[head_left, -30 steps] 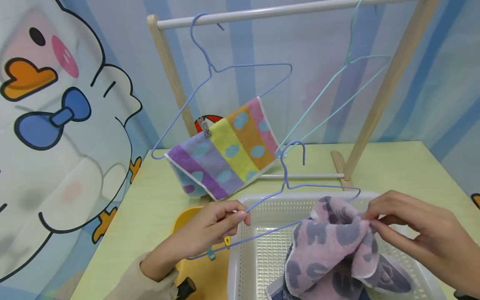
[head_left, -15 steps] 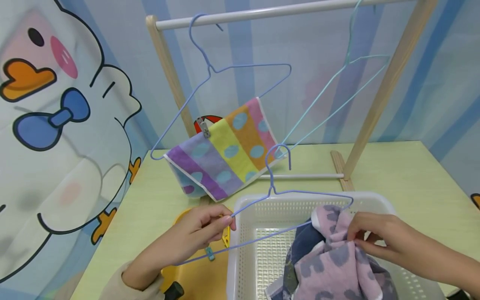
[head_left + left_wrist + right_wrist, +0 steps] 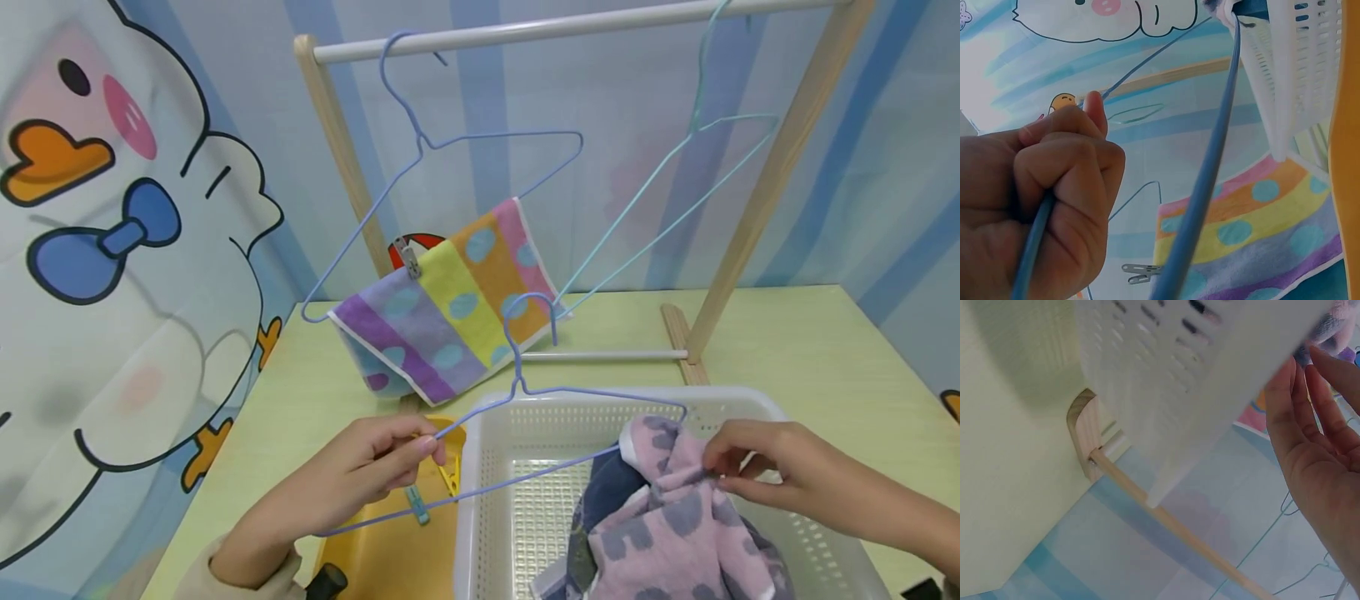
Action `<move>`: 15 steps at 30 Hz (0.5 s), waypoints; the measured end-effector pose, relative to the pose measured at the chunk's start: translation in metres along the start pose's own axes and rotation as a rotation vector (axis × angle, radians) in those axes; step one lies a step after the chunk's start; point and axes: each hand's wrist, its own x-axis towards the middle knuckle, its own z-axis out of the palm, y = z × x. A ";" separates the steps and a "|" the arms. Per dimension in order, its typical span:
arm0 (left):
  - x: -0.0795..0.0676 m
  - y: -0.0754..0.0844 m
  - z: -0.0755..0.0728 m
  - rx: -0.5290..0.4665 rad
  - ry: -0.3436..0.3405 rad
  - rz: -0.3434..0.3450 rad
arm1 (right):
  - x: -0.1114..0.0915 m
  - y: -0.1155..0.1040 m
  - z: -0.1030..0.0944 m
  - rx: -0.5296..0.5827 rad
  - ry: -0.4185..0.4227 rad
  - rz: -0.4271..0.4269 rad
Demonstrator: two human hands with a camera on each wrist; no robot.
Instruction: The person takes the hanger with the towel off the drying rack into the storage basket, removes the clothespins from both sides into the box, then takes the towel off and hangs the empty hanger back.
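Observation:
My left hand [image 3: 375, 458] grips the left arm of a blue-purple wire hanger [image 3: 516, 379], held tilted over the basket. In the left wrist view, the fingers of the left hand [image 3: 1066, 187] curl round the wire. A pink towel with grey shapes [image 3: 667, 533] loops over the hanger's right end and hangs down among darker cloths. My right hand [image 3: 780, 467] pinches the towel's upper fold between thumb and fingers. The right wrist view shows the right hand [image 3: 1322, 431] at the towel [image 3: 1338, 328], partly cut off by the frame edge.
A white perforated basket [image 3: 467, 542] stands in front, beside a yellow tray [image 3: 382, 558] with a teal clip [image 3: 417, 505] and a yellow clip [image 3: 452, 477]. Behind, a rack [image 3: 570, 32] carries a hanger with a clipped striped towel [image 3: 457, 308] and a mint hanger [image 3: 637, 200].
My left hand and the hanger have moved left and slightly down. The towel has dropped lower, and my right hand has come down and left with its fold.

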 end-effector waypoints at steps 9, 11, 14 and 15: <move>-0.009 0.004 -0.011 0.063 0.012 -0.038 | -0.001 0.002 -0.019 -0.168 0.157 0.111; -0.012 0.004 -0.014 0.081 0.019 -0.033 | -0.001 0.002 -0.025 -0.209 0.219 0.140; -0.017 0.004 -0.020 0.114 0.032 -0.026 | 0.000 0.006 -0.035 -0.256 0.306 0.188; -0.018 0.004 -0.022 0.123 0.035 -0.027 | -0.001 0.008 -0.039 -0.262 0.337 0.208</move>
